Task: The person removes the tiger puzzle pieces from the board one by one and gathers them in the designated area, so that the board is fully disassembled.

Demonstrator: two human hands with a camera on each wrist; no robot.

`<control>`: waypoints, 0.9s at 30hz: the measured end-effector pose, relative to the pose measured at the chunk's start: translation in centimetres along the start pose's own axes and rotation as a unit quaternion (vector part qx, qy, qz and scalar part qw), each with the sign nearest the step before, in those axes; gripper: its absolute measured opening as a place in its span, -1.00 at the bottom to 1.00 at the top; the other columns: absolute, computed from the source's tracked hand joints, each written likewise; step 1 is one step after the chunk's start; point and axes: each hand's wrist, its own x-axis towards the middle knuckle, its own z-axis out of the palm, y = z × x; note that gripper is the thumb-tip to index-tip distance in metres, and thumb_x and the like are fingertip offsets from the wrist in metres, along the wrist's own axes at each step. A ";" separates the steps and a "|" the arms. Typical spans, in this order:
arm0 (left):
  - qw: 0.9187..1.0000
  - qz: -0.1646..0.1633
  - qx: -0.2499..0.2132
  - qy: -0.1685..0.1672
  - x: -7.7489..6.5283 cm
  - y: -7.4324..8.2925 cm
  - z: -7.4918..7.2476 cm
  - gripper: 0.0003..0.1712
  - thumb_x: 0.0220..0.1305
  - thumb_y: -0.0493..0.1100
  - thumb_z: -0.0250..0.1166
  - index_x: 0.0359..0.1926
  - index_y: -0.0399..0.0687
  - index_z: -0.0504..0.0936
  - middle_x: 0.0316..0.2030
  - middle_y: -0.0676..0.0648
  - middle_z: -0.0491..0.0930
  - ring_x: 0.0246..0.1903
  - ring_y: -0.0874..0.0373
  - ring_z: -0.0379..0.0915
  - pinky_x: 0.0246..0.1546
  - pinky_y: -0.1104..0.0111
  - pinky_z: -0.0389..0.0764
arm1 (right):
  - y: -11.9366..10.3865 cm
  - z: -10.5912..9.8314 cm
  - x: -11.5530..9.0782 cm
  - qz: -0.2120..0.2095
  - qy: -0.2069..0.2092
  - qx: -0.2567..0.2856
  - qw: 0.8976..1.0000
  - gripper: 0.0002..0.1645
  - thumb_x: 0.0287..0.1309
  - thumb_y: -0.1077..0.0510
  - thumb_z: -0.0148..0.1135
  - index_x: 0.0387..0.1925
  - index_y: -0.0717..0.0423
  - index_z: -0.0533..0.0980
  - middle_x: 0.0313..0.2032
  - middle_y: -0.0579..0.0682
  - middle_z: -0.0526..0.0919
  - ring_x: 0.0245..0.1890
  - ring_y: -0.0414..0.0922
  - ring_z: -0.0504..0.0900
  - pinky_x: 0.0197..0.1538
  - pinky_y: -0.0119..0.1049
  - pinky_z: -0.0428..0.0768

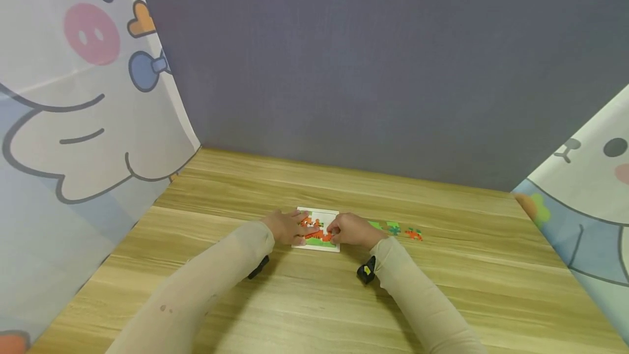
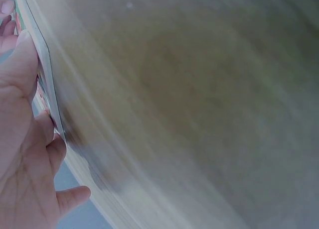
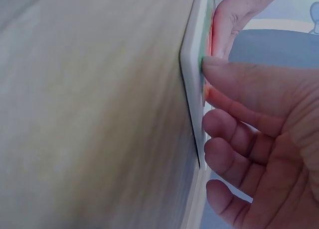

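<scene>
You had the puzzle board [image 1: 317, 249] between your hands, just right of your left hand [image 1: 287, 226], whose fingers lay spread over it, and just left of your right hand [image 1: 355, 230], whose thumb and index finger pinched an orange piece [image 1: 327, 238]. The loose pieces [image 1: 394, 230] ran sideways beyond your right hand, the nearer one
</scene>
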 end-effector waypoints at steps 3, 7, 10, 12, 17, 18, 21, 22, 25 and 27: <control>1.000 0.001 -0.005 -0.001 0.0 0.1 0.1 -0.32 0.38 0.32 -0.18 0.47 0.60 -0.10 0.51 0.10 -0.24 0.46 0.16 -0.29 0.34 -0.04 0.08 | 0.0 0.2 0.0 0.006 0.000 0.004 1.000 -0.78 0.06 0.35 0.34 -0.19 0.32 0.66 -0.54 -0.11 0.49 -0.58 -0.25 0.33 -0.40 -0.38 0.39; 1.000 0.004 -0.007 0.001 -0.2 0.1 0.1 -0.33 0.38 0.32 -0.18 0.47 0.59 -0.10 0.51 0.10 -0.24 0.46 0.17 -0.29 0.34 -0.04 0.08 | 0.1 0.2 0.2 0.011 -0.002 0.003 1.000 -0.79 0.04 0.35 0.35 -0.22 0.30 0.66 -0.53 -0.12 0.50 -0.56 -0.25 0.35 -0.39 -0.38 0.41; 1.000 0.007 -0.005 0.005 -0.3 0.0 0.0 -0.33 0.39 0.32 -0.20 0.47 0.58 -0.09 0.51 0.09 -0.24 0.46 0.16 -0.28 0.34 -0.04 0.09 | 0.2 0.0 0.3 0.009 0.000 0.003 1.000 -0.80 0.02 0.35 0.36 -0.24 0.28 0.67 -0.50 -0.12 0.50 -0.52 -0.25 0.35 -0.37 -0.40 0.40; 1.000 0.009 -0.004 0.006 -0.4 0.0 -0.1 -0.33 0.38 0.32 -0.22 0.47 0.58 -0.09 0.51 0.09 -0.24 0.46 0.16 -0.28 0.34 -0.04 0.09 | 0.4 0.0 0.4 0.006 0.004 0.004 1.000 -0.82 0.01 0.35 0.37 -0.26 0.27 0.67 -0.47 -0.12 0.51 -0.49 -0.26 0.36 -0.35 -0.41 0.42; 1.000 0.014 -0.009 0.003 -0.4 -0.1 -0.3 -0.33 0.39 0.32 -0.21 0.48 0.56 -0.08 0.51 0.08 -0.24 0.46 0.14 -0.29 0.34 -0.03 0.11 | 0.7 -0.1 0.5 0.010 0.007 0.032 0.999 -0.84 0.03 0.35 0.36 -0.28 0.25 0.67 -0.44 -0.10 0.57 -0.48 -0.26 0.39 -0.36 -0.42 0.44; 1.000 0.014 -0.008 0.002 -0.4 -0.1 -0.3 -0.33 0.39 0.32 -0.21 0.48 0.56 -0.09 0.51 0.08 -0.24 0.46 0.15 -0.28 0.34 -0.02 0.11 | 0.7 -0.1 0.5 0.014 0.008 0.041 0.999 -0.85 0.04 0.34 0.36 -0.28 0.25 0.67 -0.44 -0.10 0.58 -0.49 -0.26 0.39 -0.37 -0.42 0.44; 1.000 0.012 0.000 0.003 -0.4 -0.2 -0.3 -0.34 0.40 0.32 -0.22 0.48 0.57 -0.09 0.51 0.08 -0.23 0.46 0.15 -0.28 0.33 -0.01 0.14 | 0.7 -0.1 0.5 0.030 0.016 0.078 0.996 -0.90 0.07 0.34 0.33 -0.31 0.22 0.66 -0.47 -0.11 0.61 -0.51 -0.26 0.41 -0.39 -0.41 0.44; 1.000 0.012 0.004 0.004 -0.4 -0.2 -0.3 -0.34 0.40 0.32 -0.22 0.48 0.57 -0.09 0.51 0.08 -0.23 0.46 0.14 -0.27 0.33 0.00 0.16 | 0.8 -0.1 0.5 0.035 0.018 0.090 0.995 -0.91 0.08 0.34 0.32 -0.32 0.22 0.66 -0.48 -0.11 0.61 -0.52 -0.25 0.42 -0.40 -0.40 0.45; 1.000 0.013 0.006 0.009 -0.4 -0.2 -0.3 -0.34 0.39 0.33 -0.22 0.48 0.56 -0.07 0.51 0.07 -0.21 0.46 0.14 -0.24 0.32 -0.01 0.17 | 0.9 -0.1 0.5 0.039 0.024 0.120 0.992 -0.94 0.11 0.34 0.30 -0.34 0.22 0.65 -0.50 -0.10 0.63 -0.52 -0.25 0.46 -0.40 -0.39 0.47; 1.000 0.014 0.001 0.012 -0.4 -0.3 -0.2 -0.34 0.38 0.33 -0.21 0.47 0.56 -0.05 0.51 0.06 -0.19 0.46 0.13 -0.22 0.32 -0.02 0.16 | 1.0 -0.1 0.5 0.039 0.027 0.136 0.990 -0.94 0.11 0.35 0.28 -0.34 0.23 0.65 -0.49 -0.09 0.65 -0.51 -0.26 0.48 -0.39 -0.39 0.49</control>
